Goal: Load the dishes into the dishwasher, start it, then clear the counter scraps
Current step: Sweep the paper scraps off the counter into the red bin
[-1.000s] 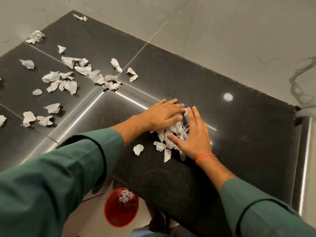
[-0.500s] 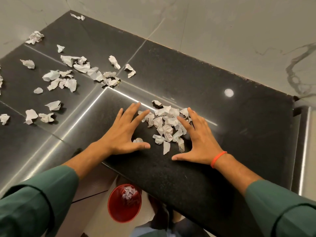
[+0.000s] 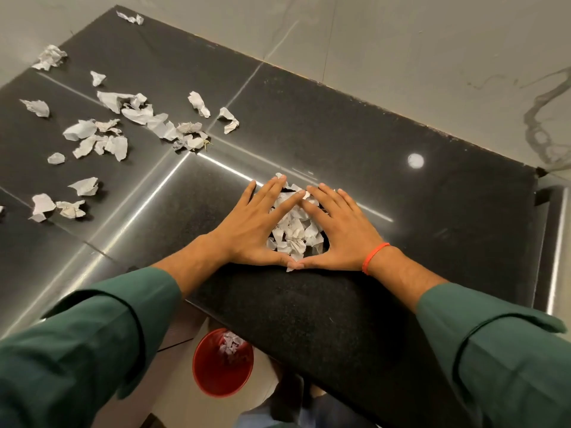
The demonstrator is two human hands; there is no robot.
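Your left hand (image 3: 251, 225) and right hand (image 3: 336, 230) lie flat on the counter (image 3: 417, 230) with fingers straight, not curled round anything. Forefingers meet at the far side and thumbs meet at the near side, so the two hands fence in a small pile (image 3: 293, 228) of paper scraps. One scrap pokes out under the thumb tips, right at the counter's front edge.

The bin (image 3: 223, 362) stands on the floor below, left of where the pile sits (it already has scraps in it). So the step in hand looks like corralling the pile and getting it over the edge into that bin.

To do it well, keep your palms and the sides of your hands pressed down on the stone so thin bits cannot slip beneath. Draw the pile toward you and leftward until it sits above the bin's mouth, not beside it. Then open the thumbs only, letting scraps fall through that gap while your fingers push from behind. Go slowly; light paper drifts as it drops and may miss the bin.

Many loose scraps (image 3: 105, 131) lie well apart to the far left of the counter, untouched. Those will want gathering into similar piles afterwards. No dishes or dishwasher are in view.
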